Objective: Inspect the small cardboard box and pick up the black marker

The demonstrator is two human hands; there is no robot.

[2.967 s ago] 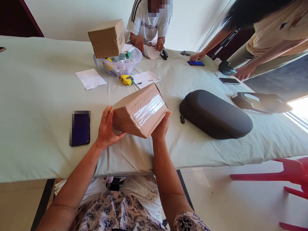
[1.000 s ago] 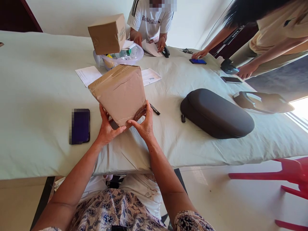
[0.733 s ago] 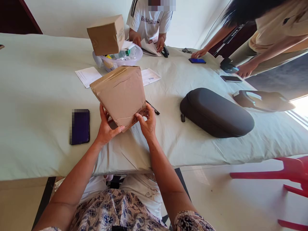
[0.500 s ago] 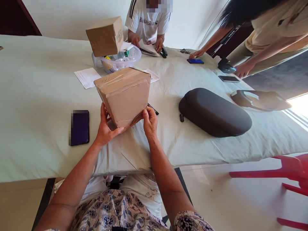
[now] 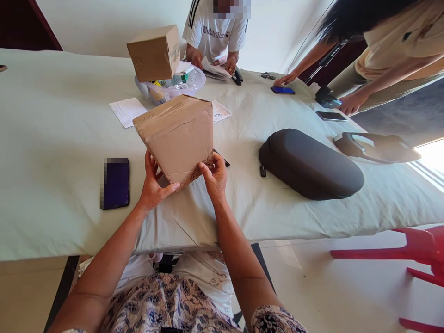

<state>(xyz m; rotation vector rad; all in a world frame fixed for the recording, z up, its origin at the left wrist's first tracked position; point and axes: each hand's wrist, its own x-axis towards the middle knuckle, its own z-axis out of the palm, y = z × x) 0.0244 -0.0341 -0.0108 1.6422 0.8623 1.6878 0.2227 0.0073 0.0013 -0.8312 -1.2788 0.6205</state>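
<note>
A brown cardboard box (image 5: 182, 143) is held tilted between my two hands over the cloth-covered table (image 5: 62, 120). My left hand (image 5: 154, 187) grips its lower left corner, thumb along the near bottom edge. On the lower right corner, where the cardboard looks frayed, my right hand (image 5: 214, 178) has its thumb on the near face and its fingers behind. The box hides part of a thin black object (image 5: 222, 158) just beyond my right hand. To the left of my hands lies a dark phone (image 5: 116, 184).
A second cardboard box (image 5: 152, 55) rests on a plastic basin (image 5: 194, 85) holding bottles. Paper (image 5: 127, 112) lies nearby. At right are a dark hard case (image 5: 308, 164) and a red plastic chair (image 5: 416, 245). Two people stand or sit across the table, one holding papers (image 5: 215, 69).
The box has turned slightly in my hands and its right side has shifted left. My right thumb has slid further left onto its near face. My left hand keeps its grip.
</note>
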